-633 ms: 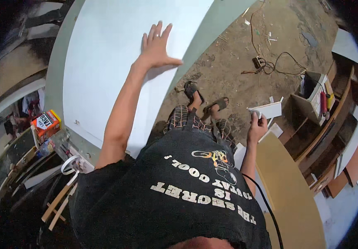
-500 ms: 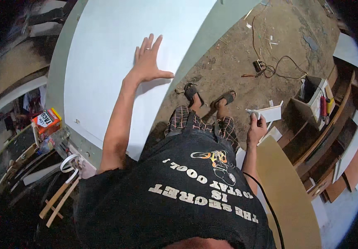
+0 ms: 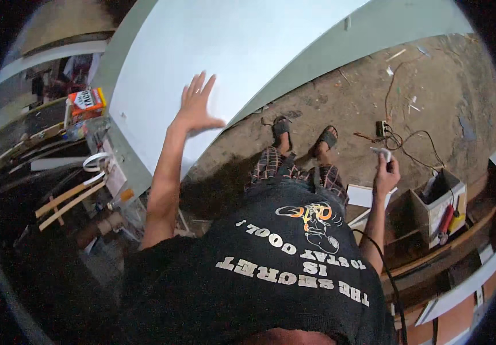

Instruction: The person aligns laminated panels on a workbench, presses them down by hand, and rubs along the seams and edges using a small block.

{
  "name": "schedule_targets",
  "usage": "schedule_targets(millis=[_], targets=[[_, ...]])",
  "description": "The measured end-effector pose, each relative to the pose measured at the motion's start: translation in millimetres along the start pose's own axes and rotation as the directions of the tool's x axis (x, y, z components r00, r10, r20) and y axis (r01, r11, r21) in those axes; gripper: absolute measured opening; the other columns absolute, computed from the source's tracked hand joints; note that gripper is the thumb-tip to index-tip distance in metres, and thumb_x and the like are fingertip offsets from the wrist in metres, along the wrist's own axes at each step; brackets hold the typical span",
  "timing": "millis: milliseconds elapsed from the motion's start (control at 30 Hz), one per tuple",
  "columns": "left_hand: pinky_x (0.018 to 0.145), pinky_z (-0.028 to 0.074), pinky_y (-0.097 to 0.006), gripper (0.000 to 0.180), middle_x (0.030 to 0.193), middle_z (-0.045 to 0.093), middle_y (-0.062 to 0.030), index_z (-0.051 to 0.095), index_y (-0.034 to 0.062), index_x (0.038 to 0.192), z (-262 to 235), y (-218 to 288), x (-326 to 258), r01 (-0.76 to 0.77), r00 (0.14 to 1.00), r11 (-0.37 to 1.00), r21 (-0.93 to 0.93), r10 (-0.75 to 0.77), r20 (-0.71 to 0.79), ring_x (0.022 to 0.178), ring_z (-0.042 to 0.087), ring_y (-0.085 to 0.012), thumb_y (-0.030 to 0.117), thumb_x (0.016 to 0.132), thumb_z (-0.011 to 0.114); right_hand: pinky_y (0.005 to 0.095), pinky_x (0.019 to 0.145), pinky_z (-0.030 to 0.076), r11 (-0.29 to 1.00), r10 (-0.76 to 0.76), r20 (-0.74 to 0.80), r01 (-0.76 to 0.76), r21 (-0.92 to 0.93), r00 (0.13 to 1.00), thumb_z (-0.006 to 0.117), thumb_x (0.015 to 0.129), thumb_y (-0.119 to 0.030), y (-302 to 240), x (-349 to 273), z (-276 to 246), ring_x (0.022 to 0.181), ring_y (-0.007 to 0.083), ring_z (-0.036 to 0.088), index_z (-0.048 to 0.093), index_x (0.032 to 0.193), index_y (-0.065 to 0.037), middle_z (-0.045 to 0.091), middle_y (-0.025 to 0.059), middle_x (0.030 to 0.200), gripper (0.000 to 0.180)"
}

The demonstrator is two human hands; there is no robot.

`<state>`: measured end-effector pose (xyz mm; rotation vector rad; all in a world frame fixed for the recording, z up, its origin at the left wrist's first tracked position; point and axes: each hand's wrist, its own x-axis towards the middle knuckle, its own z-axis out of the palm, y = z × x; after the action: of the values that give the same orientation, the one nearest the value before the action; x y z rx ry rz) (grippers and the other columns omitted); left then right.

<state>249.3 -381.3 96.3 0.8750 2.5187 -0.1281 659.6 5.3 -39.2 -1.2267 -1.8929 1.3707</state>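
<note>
My left hand (image 3: pixel 196 114) rests on a large white sheet (image 3: pixel 202 46), fingers spread and thumb stretched toward the sheet's near right edge. Beneath the sheet lies a grey-green board (image 3: pixel 294 75), showing as a border along its sides. Off to the right, my right hand (image 3: pixel 386 177) is closed around a small whitish object with a narrow tip (image 3: pixel 381 153), pinched between thumb and fingers above the floor. Its exact kind is too small to make out. The right hand touches neither the sheet nor the board.
A wooden box (image 3: pixel 440 201) holding red- and yellow-handled tools stands at the right, beside wooden shelving (image 3: pixel 432 270). A socket with a tangled cable (image 3: pixel 394 135) lies on the dirt floor. At the left are an orange-white carton (image 3: pixel 87 103), a white strip roll (image 3: pixel 95 164) and wooden sticks (image 3: pixel 66 201).
The view has shifted, bringing more floor into sight. My right hand has risen away from the small white board piece, still holding the whitish object. My left hand remains spread on the sheet.
</note>
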Motion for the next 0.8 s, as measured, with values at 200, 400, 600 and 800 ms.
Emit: schedule_targets(millis=[200,400,600,800], targets=[[0.124,0.015,-0.057,0.128,0.167,0.006,-0.0237,0.018,0.0126,0.162,99,-98,-220,0.548,0.782,0.777,-0.309,-0.607,-0.140,0.155,0.006,-0.0408,0.059,0.065,0.087,0.0267,0.076,0.050,1.000,0.012,0.162,-0.013,0.004,0.987,0.071,0.095,-0.012,-8,79,10,0.088,0.0119,0.062,0.070,0.111,0.003,0.072,0.0061,0.098,0.021],[0.114,0.034,-0.058,0.099,0.162,0.020,-0.0236,0.023,0.0094,0.160,306,-8,-404,0.498,0.170,-0.060,-0.865,-0.971,0.166,0.147,0.029,-0.0371,0.057,0.088,0.072,0.0289,0.075,0.049,0.995,-0.021,0.402,-0.019,0.095,0.915,0.067,0.098,-0.015,-49,91,56,0.088,0.0144,0.062,0.069,0.114,0.003,0.070,0.0075,0.101,0.024],[0.108,0.042,-0.052,0.085,0.154,0.039,-0.0198,0.027,0.0102,0.159,470,220,-449,0.056,0.002,-0.743,-0.667,-0.668,0.744,0.139,0.044,-0.0324,0.054,0.096,0.063,0.0270,0.069,0.047,0.964,-0.241,0.691,0.086,0.251,0.682,0.065,0.097,-0.012,-88,73,106,0.077,0.0114,0.058,0.069,0.105,0.001,0.068,0.0046,0.091,0.015],[0.109,0.042,-0.049,0.082,0.154,0.041,-0.0193,0.029,0.0071,0.158,451,197,-429,0.113,0.004,-0.753,-0.648,-0.652,0.758,0.138,0.046,-0.0322,0.051,0.097,0.063,0.0271,0.070,0.047,0.936,-0.286,0.792,-0.018,0.351,0.539,0.066,0.097,-0.009,-154,1,170,0.077,0.0118,0.058,0.068,0.100,0.001,0.067,0.0044,0.091,0.011]])
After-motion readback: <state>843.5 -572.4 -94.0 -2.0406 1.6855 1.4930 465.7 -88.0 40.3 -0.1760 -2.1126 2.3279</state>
